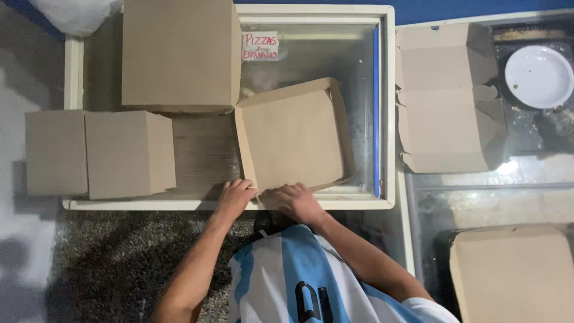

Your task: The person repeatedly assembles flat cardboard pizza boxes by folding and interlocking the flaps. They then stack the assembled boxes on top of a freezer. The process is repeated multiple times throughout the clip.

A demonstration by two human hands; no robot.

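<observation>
A brown cardboard pizza box (293, 137) lies partly folded on the glass lid of a white chest freezer (385, 119), its side walls standing up. My left hand (234, 197) grips the box's near left corner. My right hand (297, 201) presses on the near edge flap beside it, fingers curled over the cardboard. Both hands sit close together at the freezer's front edge.
A tall stack of folded boxes (179, 54) stands at the back left. Two lower stacks (101, 152) sit left of the box. A flat unfolded box (448, 98) lies to the right, by a white plate (538, 76). Another closed box (514, 275) rests at lower right.
</observation>
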